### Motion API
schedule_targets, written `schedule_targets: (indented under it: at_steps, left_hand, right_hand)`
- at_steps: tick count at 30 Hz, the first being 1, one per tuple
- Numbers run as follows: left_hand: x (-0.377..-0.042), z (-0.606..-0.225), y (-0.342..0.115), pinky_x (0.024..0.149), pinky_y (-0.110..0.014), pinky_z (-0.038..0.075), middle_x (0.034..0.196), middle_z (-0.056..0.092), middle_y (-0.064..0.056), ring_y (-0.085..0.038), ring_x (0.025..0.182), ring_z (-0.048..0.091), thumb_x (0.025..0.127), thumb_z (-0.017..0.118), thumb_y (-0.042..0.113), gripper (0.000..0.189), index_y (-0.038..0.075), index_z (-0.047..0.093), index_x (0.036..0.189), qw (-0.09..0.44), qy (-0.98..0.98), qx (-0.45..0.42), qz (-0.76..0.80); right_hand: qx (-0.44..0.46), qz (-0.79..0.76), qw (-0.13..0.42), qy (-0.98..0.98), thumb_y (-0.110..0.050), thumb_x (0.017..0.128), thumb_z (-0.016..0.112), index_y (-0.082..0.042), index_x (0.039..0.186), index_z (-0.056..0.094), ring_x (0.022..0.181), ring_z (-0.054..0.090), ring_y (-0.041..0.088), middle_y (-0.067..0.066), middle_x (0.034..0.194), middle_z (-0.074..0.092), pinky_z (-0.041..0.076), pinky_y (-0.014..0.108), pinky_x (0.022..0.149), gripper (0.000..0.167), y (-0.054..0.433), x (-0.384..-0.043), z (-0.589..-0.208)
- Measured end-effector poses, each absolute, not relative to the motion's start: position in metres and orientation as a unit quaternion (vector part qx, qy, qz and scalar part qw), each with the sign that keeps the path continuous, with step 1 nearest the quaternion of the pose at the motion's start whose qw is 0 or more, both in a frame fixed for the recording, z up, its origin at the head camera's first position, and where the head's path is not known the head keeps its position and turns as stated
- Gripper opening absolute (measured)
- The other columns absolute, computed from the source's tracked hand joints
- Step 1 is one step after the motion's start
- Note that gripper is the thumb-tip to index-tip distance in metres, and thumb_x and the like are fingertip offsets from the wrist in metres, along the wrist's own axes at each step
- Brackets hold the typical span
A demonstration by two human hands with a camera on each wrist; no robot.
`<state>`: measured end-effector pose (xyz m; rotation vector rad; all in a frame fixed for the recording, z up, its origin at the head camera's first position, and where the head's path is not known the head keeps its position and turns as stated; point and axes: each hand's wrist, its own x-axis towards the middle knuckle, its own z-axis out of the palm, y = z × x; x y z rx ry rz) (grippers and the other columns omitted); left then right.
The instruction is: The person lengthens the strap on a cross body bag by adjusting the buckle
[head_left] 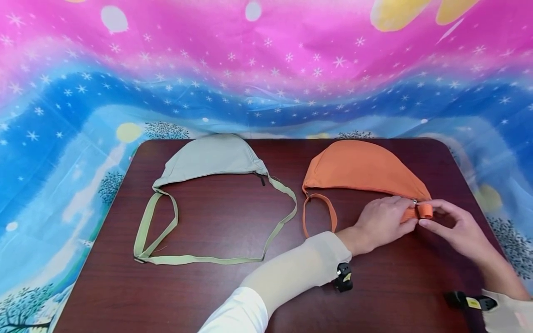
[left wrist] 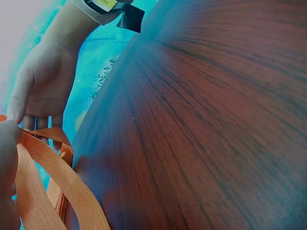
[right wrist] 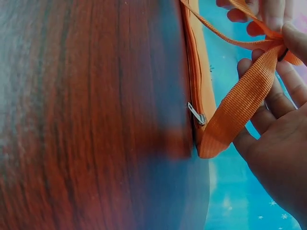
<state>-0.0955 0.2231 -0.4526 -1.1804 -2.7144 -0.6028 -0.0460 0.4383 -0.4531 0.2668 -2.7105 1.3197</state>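
Observation:
An orange crescent-shaped sling bag [head_left: 362,166] lies at the far right of the table, its zip edge toward me. Near its right corner my left hand [head_left: 383,222] pinches the orange webbing strap [right wrist: 244,100], which hangs in loops in the left wrist view. From the other side, my right hand [head_left: 462,229] holds the same strap between thumb and fingers, close to a small dark slider [right wrist: 283,54]. A silver zip pull [right wrist: 195,115] sits beside the strap's end. The left fingertips are partly hidden behind the webbing.
A pale grey-green sling bag [head_left: 212,157] lies at the far left, its green strap [head_left: 200,260] spread in a wide loop. Another loop of orange strap [head_left: 329,208] rests left of my forearm. Behind the dark wooden table [head_left: 166,300] hangs a patterned cloth [head_left: 266,69].

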Motion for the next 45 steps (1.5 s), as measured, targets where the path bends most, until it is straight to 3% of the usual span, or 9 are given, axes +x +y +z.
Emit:
schedule_targets:
  at_steps: [4, 9, 19, 25, 29, 45]
  left_hand:
    - [-0.095, -0.451, 0.222, 0.077, -0.009, 0.042, 0.115, 0.062, 0.017, 0.005, 0.090, 0.054, 0.098, 0.063, 0.051, 0.043, 0.026, 0.060, 0.131, 0.047, -0.899, -0.384, -0.204]
    - [-0.094, -0.456, 0.221, 0.075, -0.013, 0.043, 0.110, 0.059, 0.017, 0.003, 0.090, 0.054, 0.093, 0.067, 0.058, 0.049, 0.027, 0.057, 0.130, 0.036, -0.911, -0.373, -0.172]
    - [-0.092, -0.464, 0.218, 0.076, -0.018, 0.044, 0.108, 0.063, 0.019, 0.001, 0.095, 0.060, 0.094, 0.067, 0.048, 0.039, 0.031, 0.058, 0.129, 0.063, -0.925, -0.361, -0.099]
    - [-0.093, -0.465, 0.214, 0.069, -0.017, 0.043, 0.099, 0.063, 0.018, 0.001, 0.086, 0.059, 0.097, 0.059, 0.045, 0.028, 0.031, 0.065, 0.121, 0.104, -0.916, -0.373, -0.102]
    - [-0.093, -0.465, 0.214, 0.065, -0.016, 0.043, 0.095, 0.062, 0.018, 0.002, 0.081, 0.059, 0.100, 0.056, 0.046, 0.024, 0.031, 0.066, 0.116, 0.103, -0.913, -0.377, -0.116]
    - [-0.095, -0.456, 0.215, 0.073, -0.009, 0.043, 0.112, 0.067, 0.017, 0.005, 0.086, 0.057, 0.103, 0.057, 0.041, 0.033, 0.025, 0.065, 0.132, 0.086, -0.887, -0.394, -0.224]
  right_hand:
    - [0.089, 0.433, 0.058, -0.895, 0.016, 0.083, 0.072, -0.004, 0.121, 0.066, 0.088, 0.057, -0.001, -0.020, 0.107, 0.064, 0.043, 0.010, 0.072, 0.042, 0.439, -0.046, -0.454]
    - [0.085, 0.438, 0.060, -0.893, 0.017, 0.084, 0.071, -0.003, 0.121, 0.066, 0.083, 0.058, 0.000, -0.020, 0.104, 0.066, 0.044, 0.013, 0.067, 0.043, 0.440, -0.044, -0.455]
    - [0.069, 0.467, 0.067, -0.879, 0.017, 0.088, 0.067, -0.001, 0.123, 0.065, 0.079, 0.057, 0.003, -0.019, 0.102, 0.068, 0.042, 0.017, 0.062, 0.040, 0.443, -0.046, -0.452]
    - [0.072, 0.470, 0.067, -0.877, 0.017, 0.088, 0.066, 0.000, 0.125, 0.064, 0.079, 0.057, 0.003, -0.019, 0.104, 0.068, 0.042, 0.019, 0.061, 0.041, 0.443, -0.045, -0.451]
    - [0.073, 0.466, 0.065, -0.880, 0.017, 0.089, 0.066, 0.000, 0.126, 0.064, 0.081, 0.058, 0.002, -0.020, 0.106, 0.067, 0.043, 0.017, 0.062, 0.040, 0.443, -0.045, -0.451]
    - [0.072, 0.465, 0.071, -0.879, 0.017, 0.088, 0.066, -0.003, 0.123, 0.065, 0.076, 0.056, 0.003, -0.019, 0.099, 0.067, 0.043, 0.016, 0.061, 0.040, 0.439, -0.044, -0.451]
